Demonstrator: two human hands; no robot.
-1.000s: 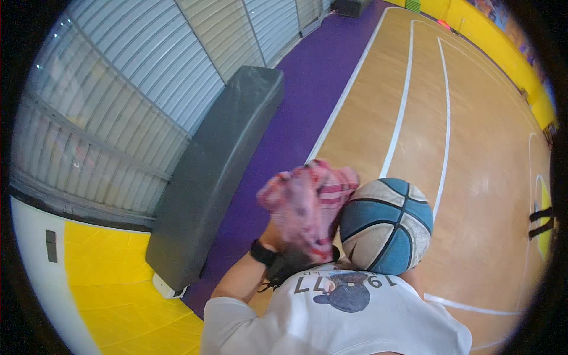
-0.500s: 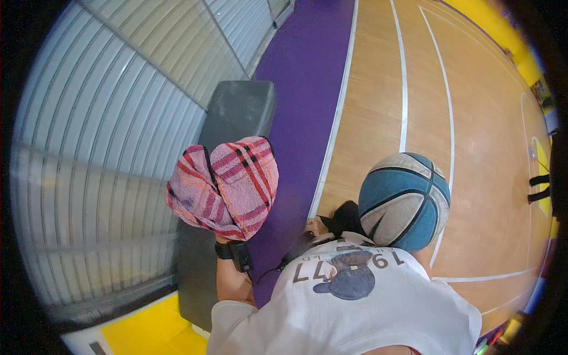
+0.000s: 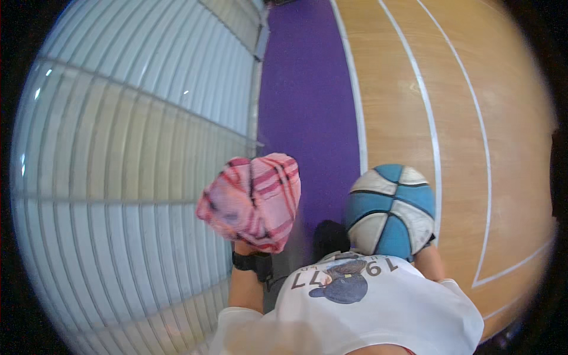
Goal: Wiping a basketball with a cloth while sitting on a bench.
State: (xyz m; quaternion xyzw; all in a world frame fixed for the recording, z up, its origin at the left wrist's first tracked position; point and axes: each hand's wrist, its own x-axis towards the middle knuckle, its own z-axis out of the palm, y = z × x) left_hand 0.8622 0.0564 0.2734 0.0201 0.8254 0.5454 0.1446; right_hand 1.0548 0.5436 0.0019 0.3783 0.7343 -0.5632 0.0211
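A pink checked towel (image 3: 272,201) with red and dark stripes sits bunched over my left hand (image 3: 241,247), hiding its fingers; the hand carries it. A black watch-like device (image 3: 257,263) is strapped to that wrist. To the right, a blue and white basketball (image 3: 390,207) with dark seams rests against my right hand, close to my body. The ball hides nearly all of that hand; my right forearm (image 3: 429,264) shows just below it. Between towel and ball there is a gap. My white printed shirt (image 3: 378,313) fills the lower part of the view.
Pale ribbed wall panels (image 3: 118,154) rise along the left. A purple floor strip (image 3: 302,100) runs ahead beside them. Further right lies a wooden court floor (image 3: 461,148) with white boundary lines. One dark shoe (image 3: 331,238) shows below, beside the ball.
The view has moved on along the wall. The grey padded block has mostly left the picture. Towel and ball stay with my hands, and the ball shows a different set of panels.
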